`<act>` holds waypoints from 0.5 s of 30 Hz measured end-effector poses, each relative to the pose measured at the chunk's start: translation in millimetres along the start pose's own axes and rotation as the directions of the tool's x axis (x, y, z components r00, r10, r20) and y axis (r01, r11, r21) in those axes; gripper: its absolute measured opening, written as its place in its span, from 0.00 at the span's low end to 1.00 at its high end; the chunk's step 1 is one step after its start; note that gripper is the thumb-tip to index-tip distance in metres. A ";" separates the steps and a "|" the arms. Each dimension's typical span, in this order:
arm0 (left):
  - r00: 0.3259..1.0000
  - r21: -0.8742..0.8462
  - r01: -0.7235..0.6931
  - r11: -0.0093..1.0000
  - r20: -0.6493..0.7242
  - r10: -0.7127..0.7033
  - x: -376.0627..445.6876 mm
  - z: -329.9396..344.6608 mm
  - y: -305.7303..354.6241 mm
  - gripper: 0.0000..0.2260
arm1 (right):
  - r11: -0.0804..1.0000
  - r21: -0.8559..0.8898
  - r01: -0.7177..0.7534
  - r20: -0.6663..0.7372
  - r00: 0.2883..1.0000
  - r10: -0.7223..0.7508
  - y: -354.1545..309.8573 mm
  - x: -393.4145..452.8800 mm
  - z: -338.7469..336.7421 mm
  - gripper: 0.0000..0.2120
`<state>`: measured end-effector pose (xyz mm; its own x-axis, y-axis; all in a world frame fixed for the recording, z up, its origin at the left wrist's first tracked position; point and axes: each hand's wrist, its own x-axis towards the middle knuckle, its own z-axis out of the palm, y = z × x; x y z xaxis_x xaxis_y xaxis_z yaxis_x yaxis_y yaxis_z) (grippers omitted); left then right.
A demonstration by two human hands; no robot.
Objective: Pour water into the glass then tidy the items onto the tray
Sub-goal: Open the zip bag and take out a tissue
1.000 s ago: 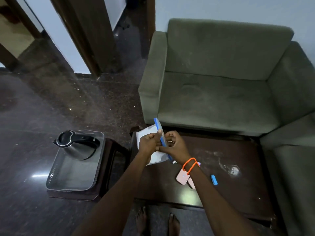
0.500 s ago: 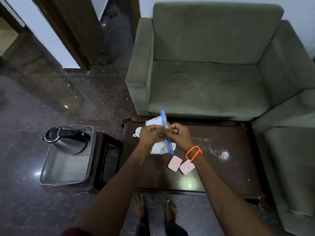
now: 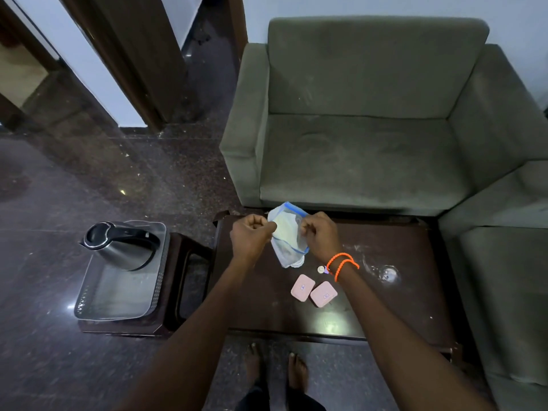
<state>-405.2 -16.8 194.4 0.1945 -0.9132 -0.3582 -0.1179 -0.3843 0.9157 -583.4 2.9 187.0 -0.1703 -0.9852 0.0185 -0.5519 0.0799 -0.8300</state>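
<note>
Blue-edged clear bag (image 3: 287, 232), pink boxes (image 3: 313, 290), orange bracelets (image 3: 342, 264).

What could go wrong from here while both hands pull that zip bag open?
With the left hand and right hand both on the zip bag, whatever is inside could drop onto the table. The right forearm passes close over the pink packets and could nudge them.

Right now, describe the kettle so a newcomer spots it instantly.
Left of the dark coffee table sits a low wooden stool carrying a grey tray. The kettle stands at the tray's far end. It is the only shiny steel thing there, with a black lid and handle.
</note>
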 end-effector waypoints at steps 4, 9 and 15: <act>0.980 0.009 -0.086 0.996 0.180 0.083 -3.3 2.9 0.5 0.10 | 0.993 -0.024 -0.115 -0.012 0.993 0.115 2.0 2.4 17.3 0.08; 0.906 -0.075 0.007 0.997 0.422 0.025 3.4 -6.3 -14.0 0.09 | 0.973 0.079 -0.216 -0.050 0.974 0.220 3.2 -0.4 33.8 0.14; 0.912 -0.299 0.408 0.862 0.176 -0.370 25.9 -25.5 -37.5 0.13 | 0.836 0.498 -0.232 0.041 0.969 0.245 -5.6 3.7 22.5 0.11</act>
<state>-370.9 -22.6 155.5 0.0495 -0.7145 -0.6979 0.2691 -0.6634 0.6982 -562.6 -4.6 179.1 -0.2671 -0.9409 -0.2081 -0.0154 0.2201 -0.9754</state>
